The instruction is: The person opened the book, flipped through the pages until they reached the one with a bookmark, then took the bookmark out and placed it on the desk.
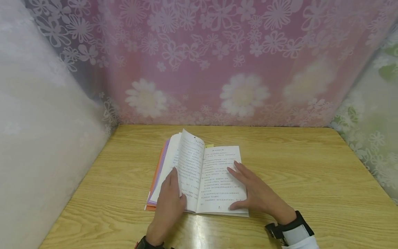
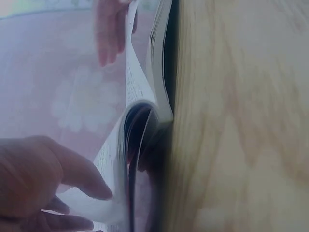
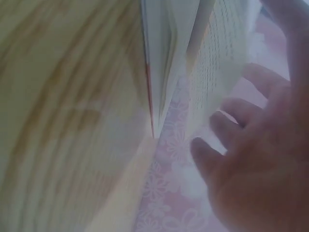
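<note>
An open book (image 1: 219, 180) lies on the table, with lines of print on both pages. Its left-hand pages (image 1: 189, 162) bulge upward, and one leaf stands raised. My left hand (image 1: 169, 199) rests on the left pages with its fingers stretched out; in the left wrist view the thumb side of this hand (image 2: 43, 179) presses against the curved paper. Over the right page's outer edge, my right hand (image 1: 256, 193) is spread with thumb and fingers apart. In the right wrist view the fingers of the right hand (image 3: 251, 150) are loosely bent beside a printed page (image 3: 215, 72).
Orange and purple cover edges (image 1: 159, 166) show beneath the book's left side. A small yellow tab (image 1: 209, 146) sticks out at the top. The wood-grain table (image 1: 311, 166) meets a pink floral curtain (image 1: 192, 69) behind and a pale sheet (image 1: 46, 114) on the left.
</note>
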{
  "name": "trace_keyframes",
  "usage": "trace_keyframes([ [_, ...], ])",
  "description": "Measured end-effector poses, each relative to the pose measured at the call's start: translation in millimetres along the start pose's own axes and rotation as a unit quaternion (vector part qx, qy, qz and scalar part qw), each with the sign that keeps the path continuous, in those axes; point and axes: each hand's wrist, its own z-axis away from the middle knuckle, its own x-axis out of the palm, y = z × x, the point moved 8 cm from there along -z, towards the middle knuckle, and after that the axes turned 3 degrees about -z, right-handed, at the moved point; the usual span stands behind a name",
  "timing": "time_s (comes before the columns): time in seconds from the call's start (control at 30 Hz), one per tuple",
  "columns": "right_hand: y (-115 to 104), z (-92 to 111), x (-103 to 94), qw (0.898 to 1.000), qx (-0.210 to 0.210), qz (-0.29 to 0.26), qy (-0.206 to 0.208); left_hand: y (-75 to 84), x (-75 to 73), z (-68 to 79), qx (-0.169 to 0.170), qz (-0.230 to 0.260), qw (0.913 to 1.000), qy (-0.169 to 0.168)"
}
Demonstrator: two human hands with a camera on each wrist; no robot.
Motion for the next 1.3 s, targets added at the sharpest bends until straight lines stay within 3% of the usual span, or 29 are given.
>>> trace_keyframes([
  [0.2,7.4,4.6,6.5,1.0,0.005,-0.006,-0.029,-8.0,-5.3,-0.1,-0.028,-0.002,0.9994,0.021],
  [0.33,10.4,5.4,9.5,0.999,0.011,-0.007,-0.042,-8.6,-16.3,0.9,-0.026,-0.069,0.9947,0.072],
  [0.43,11.6,6.0,11.2,0.999,0.016,-0.012,-0.05,-7.0,-20.0,0.8,-0.003,-0.112,0.9894,0.092],
  [0.5,12.1,6.3,12.0,0.998,0.018,-0.012,-0.053,-6.3,-17.6,0.6,0.014,-0.104,0.9911,0.083],
  [0.7,11.0,5.1,12.6,0.999,0.013,0.002,-0.049,0.5,-4.9,1.8,0.067,-0.013,0.9973,0.025],
  [0.9,8.3,2.9,11.6,0.999,0.018,0.018,-0.035,16.2,1.2,5.9,0.146,-0.035,0.9886,-0.001],
  [1.0,6.6,-0.2,8.0,0.999,0.017,0.025,-0.012,21.0,6.1,7.1,0.147,-0.05,0.9873,-0.032],
  [1.13,2.9,-5.1,1.7,0.999,0.007,0.032,0.023,24.9,14.0,7.3,0.116,-0.064,0.9882,-0.077],
  [1.3,-9.3,-8.5,-7.5,0.996,-0.031,0.038,0.072,31.1,19.4,8.5,0.122,-0.109,0.9833,-0.08],
])
